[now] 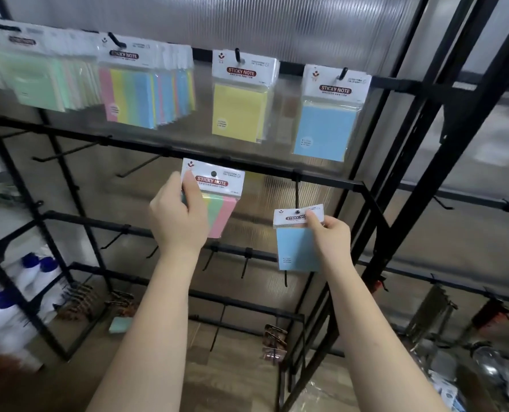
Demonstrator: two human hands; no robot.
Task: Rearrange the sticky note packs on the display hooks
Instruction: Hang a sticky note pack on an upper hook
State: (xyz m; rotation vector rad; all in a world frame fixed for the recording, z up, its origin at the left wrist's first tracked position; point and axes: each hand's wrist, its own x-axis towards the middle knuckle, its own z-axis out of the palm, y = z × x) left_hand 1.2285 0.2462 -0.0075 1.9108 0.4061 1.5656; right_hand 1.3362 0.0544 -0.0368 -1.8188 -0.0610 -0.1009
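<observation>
To my lower left stand white plastic bottles with blue caps (30, 272). Behind my rack runs a ribbed translucent wall panel (277, 22).

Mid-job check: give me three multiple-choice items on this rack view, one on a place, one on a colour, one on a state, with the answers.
1. Where does the single yellow pack hang?
A. On the top rail, between the striped packs and the hanging blue pack
B. On the bottom rail
C. On the floor

2. What colour is the pack in the right hand?
A. Yellow
B. Blue
C. Red

3. What is the left hand doing?
A. Hanging empty
B. Resting flat on a rail
C. Holding a multicolour pack by its header card

Answers: 1 A, its header sits on a top-rail hook with those packs on either side. 2 B, the held blue pack shows a pale blue pad. 3 C, the thumb lies across the card's left edge.
</observation>
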